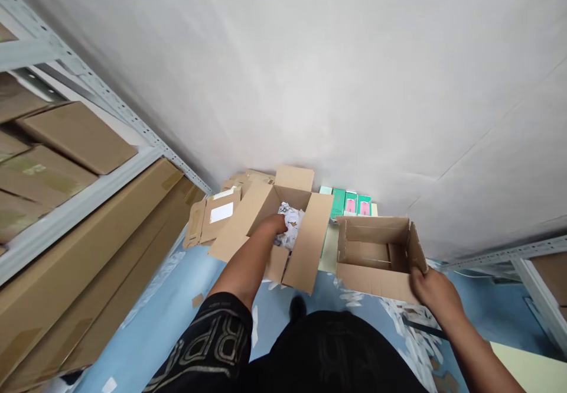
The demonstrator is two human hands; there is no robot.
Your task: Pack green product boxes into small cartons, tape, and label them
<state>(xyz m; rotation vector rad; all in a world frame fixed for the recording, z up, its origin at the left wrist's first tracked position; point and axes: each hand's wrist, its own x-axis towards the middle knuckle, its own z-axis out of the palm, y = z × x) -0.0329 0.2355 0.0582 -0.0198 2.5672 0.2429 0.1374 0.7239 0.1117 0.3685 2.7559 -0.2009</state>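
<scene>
Touches crumpled paper (291, 227), inside the open box (310, 245) at six o'clock, with the left hand (271, 225); cannot tell whether gripping any. Holds the smaller carton (372, 280) at four o'clock by its own four-o'clock corner in the right hand (434, 291). Has green boxes (339, 202) at the open box's two o'clock, shelving (88, 200) with brown cartons (80, 136) at nine.

Shirt (345, 357): black, with big dim lettering (330, 337) I can barely make out
Left sleeve (208, 328): short, black, pale outlined letters (229, 340), small print (220, 305) near the hem (248, 313)
Shoe (297, 307): dark, rounded, as far as I see
Left hand (275, 225): bare
Right hand (436, 291): bare
</scene>
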